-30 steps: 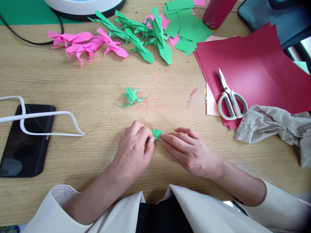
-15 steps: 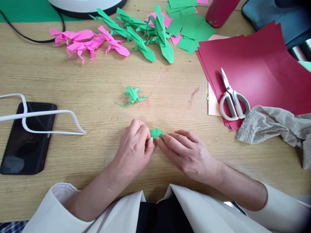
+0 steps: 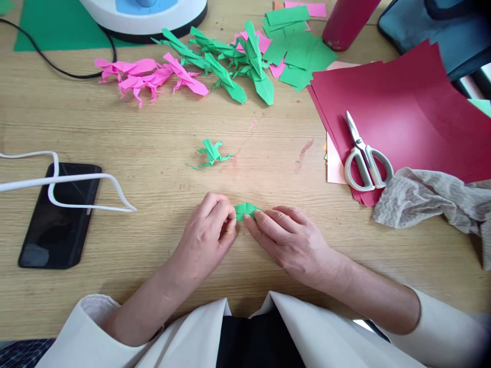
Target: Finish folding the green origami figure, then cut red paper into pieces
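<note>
A small folded piece of green paper (image 3: 246, 210) lies between my two hands, close to the table's front edge. My left hand (image 3: 209, 230) pinches its left end between thumb and curled fingers. On its right end, the thumb and fingertips of my right hand (image 3: 293, 237) close over the paper and cover part of it. Just beyond my hands sits a small green origami figure (image 3: 211, 153) with thin bent legs.
Pink origami figures (image 3: 146, 82) and green origami figures (image 3: 226, 76) lie at the back, beside green paper pieces (image 3: 303, 56). Scissors (image 3: 366, 158) rest on dark red sheets (image 3: 406, 112) at right, near a crumpled grey cloth (image 3: 425, 199). A phone (image 3: 57, 230) and white cable (image 3: 92, 176) are at left.
The view has shifted slightly. My left hand has drawn a little to the left, and more of the folded green paper shows between my hands. Both hands keep hold of it.
</note>
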Tool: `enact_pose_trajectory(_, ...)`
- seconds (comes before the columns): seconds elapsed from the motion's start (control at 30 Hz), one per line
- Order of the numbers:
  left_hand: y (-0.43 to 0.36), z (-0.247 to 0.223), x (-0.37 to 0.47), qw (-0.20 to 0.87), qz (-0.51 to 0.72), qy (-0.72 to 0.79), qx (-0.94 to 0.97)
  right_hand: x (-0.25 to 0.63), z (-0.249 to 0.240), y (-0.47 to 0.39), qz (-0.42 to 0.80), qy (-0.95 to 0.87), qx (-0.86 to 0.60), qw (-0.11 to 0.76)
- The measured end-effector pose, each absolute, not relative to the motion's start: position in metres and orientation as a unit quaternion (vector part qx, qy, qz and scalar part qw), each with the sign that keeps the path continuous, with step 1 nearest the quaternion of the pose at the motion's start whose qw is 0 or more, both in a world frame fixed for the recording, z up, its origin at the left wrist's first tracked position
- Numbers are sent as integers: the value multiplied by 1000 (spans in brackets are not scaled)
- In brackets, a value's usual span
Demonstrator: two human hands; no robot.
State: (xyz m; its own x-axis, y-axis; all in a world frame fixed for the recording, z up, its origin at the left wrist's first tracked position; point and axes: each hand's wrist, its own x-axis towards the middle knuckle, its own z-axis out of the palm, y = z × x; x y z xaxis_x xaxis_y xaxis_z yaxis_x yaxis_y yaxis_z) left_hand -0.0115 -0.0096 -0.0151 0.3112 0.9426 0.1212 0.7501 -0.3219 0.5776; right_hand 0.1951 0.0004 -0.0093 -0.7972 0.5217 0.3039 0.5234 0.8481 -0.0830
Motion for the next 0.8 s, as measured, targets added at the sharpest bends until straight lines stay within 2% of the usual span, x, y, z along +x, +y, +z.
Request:
enact_pose_trajectory(0.17,-22,-14,-27,182,227,507,812,195,-10,0,-8,-948,-274,159)
enact_pose_trajectory(0.4,-39,-14,-30,88,136,435,885,196,-12,-1,17,-950,-269,159)
enact_pose_trajectory(0.6,-41,-12,-27,21,108,456,883,195,-12,-4,26,-949,-279,143)
enact_pose_trajectory(0.8,-44,-13,-31,33,125,478,869,195,-14,-8,4,-948,-286,139)
